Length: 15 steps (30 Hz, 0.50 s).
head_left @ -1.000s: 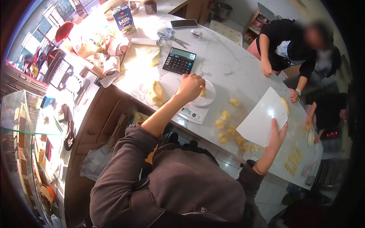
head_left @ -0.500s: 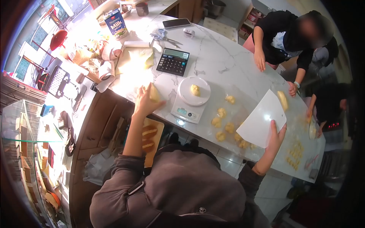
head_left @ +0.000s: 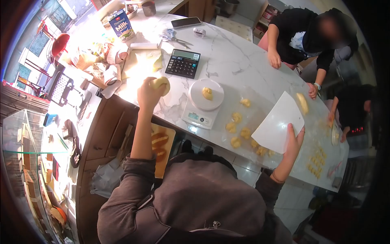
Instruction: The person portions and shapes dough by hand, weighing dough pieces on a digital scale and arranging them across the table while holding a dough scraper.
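Observation:
My left hand (head_left: 146,92) is wrapped round a thick piece of pale yellow dough (head_left: 162,84), near the sunlit left part of the table. In my right hand (head_left: 294,138) is a white, flat dough scraper (head_left: 277,124), tilted over the table at the right. A small dough lump (head_left: 207,93) rests on the round plate of the white kitchen scale (head_left: 198,116), between my two hands. Several dough pieces (head_left: 235,118) lie to the right of the scale, some partly behind the scraper. A longer dough roll (head_left: 302,103) is beyond the scraper.
A black calculator (head_left: 182,63), scissors (head_left: 181,41), a phone (head_left: 186,22) and a milk carton (head_left: 121,26) stand or lie farther back on the marble table (head_left: 231,53). One person (head_left: 300,36) is across the table; another works at far right near small dough pieces (head_left: 317,162).
My left hand, spread beside the dough before, has closed round it and lifted it slightly. The scraper in my right hand has barely moved. The person opposite has drawn one hand back slightly.

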Available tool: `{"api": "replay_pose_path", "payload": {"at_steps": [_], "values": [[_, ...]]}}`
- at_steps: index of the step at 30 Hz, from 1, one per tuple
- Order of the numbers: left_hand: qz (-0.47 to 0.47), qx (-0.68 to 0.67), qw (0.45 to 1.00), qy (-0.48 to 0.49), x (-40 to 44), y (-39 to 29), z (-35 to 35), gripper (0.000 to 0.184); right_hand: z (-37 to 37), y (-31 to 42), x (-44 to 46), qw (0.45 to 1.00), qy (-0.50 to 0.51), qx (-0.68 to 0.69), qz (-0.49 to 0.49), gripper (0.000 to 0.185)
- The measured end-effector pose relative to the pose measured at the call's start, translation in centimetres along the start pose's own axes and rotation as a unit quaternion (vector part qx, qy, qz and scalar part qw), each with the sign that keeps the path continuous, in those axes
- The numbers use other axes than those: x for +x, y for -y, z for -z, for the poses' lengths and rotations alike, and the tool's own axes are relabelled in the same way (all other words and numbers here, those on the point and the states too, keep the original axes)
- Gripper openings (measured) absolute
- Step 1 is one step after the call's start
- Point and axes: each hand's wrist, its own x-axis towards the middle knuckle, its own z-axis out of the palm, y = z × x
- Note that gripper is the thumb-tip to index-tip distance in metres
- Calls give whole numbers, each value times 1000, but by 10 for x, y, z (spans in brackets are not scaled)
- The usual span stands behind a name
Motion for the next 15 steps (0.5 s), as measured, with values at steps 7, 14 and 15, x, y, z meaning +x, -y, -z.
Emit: {"api": "replay_pose_path", "payload": {"at_steps": [7,14,15], "values": [[101,97,985,103,11,34,-45,69,2,-8,-4,1000,2,-29,7,55],[37,243,960,132,-8,16,-36,91,3,-9,-4,1000,10,-7,-6,54],[38,233,959,159,-6,21,-32,95,3,-11,-3,1000,11,-7,-4,54]]}}
